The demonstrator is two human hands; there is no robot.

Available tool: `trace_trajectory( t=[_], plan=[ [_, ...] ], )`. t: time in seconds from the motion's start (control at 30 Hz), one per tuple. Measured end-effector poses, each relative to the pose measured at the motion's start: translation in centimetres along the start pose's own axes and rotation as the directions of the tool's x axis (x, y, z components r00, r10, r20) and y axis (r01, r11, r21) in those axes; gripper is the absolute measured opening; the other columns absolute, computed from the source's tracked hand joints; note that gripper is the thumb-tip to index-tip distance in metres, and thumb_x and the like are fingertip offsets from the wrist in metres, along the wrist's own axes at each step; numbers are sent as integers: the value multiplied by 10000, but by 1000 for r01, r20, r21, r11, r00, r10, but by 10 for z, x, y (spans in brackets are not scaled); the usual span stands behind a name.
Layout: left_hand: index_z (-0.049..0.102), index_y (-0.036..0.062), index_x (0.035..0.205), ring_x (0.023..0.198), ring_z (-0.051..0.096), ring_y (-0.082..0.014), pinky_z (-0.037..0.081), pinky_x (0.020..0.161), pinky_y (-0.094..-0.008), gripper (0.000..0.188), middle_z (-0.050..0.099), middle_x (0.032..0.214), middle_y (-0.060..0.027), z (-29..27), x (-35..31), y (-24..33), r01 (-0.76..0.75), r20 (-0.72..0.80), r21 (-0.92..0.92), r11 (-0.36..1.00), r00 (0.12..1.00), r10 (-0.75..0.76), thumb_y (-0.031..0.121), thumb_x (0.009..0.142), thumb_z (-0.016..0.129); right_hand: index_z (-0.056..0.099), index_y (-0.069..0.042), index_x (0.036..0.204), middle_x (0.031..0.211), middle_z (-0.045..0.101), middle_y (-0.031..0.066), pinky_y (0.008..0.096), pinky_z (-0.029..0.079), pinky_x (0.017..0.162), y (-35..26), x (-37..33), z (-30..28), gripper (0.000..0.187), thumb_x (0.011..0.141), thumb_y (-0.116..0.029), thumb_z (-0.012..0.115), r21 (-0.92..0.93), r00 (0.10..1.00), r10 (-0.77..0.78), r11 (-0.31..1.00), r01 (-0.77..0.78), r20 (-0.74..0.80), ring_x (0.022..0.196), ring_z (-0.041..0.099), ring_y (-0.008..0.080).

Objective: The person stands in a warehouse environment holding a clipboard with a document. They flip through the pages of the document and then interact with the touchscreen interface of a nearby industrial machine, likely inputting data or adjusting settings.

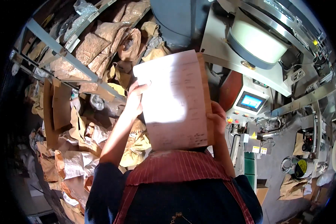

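In front of my chest I hold a white sheet of paper with rows of writing, tilted slightly, over a brown board whose edge shows along its right side. A strong patch of light washes out the middle of the page. My left hand is closed on the left edge, the thumb lying over the paper. At the lower right, my right hand grips the board's edge, its thumb on the front. The fingers behind are hidden on both sides.
Shelving full of bagged parts stands left. Below it lie crumpled paper bags and an open cardboard box. To the right are a round white feeder bowl, a control panel with a lit screen and a green conveyor belt.
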State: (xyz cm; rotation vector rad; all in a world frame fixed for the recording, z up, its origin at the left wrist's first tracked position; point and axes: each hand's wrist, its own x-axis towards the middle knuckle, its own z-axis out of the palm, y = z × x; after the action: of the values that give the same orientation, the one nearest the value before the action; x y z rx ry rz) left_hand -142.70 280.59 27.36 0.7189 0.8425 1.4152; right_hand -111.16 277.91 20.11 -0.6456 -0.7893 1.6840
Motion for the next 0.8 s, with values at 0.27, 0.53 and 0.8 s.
trace_trajectory(
  t=[0.27, 0.53, 0.8],
  plan=[
    [598, -9, 1170, 932, 662, -154, 544, 826, -296, 302, 682, 1055, -78, 13, -14, -5, -25, -41, 118, 993, 999, 30, 176, 945, 680, 319, -18, 1510, 1471, 447, 129, 378, 356, 1118, -14, 18, 21, 757, 824, -75, 636, -239, 967, -228, 938, 250, 116, 1365, 420, 264],
    [598, -4, 1175, 902, 656, -126, 547, 784, -272, 230, 670, 1031, -53, 22, -32, -22, 12, -10, 74, 997, 1000, -11, 148, 1003, 585, 296, -32, 1497, 1356, 522, 96, 311, 451, 1011, -27, 3, 22, 689, 905, -74, 646, -260, 987, -72, 959, 108, 145, 1226, 522, 184],
    [591, -12, 1219, 1046, 604, -155, 450, 956, -318, 289, 657, 1100, -52, 38, -67, -47, -42, -8, 265, 963, 999, 46, 98, 954, 621, 329, -23, 1456, 1335, 515, 103, 321, 431, 1014, -34, -5, 2, 687, 879, -69, 700, -441, 979, -142, 877, 193, 147, 1209, 506, 185]
  ],
)
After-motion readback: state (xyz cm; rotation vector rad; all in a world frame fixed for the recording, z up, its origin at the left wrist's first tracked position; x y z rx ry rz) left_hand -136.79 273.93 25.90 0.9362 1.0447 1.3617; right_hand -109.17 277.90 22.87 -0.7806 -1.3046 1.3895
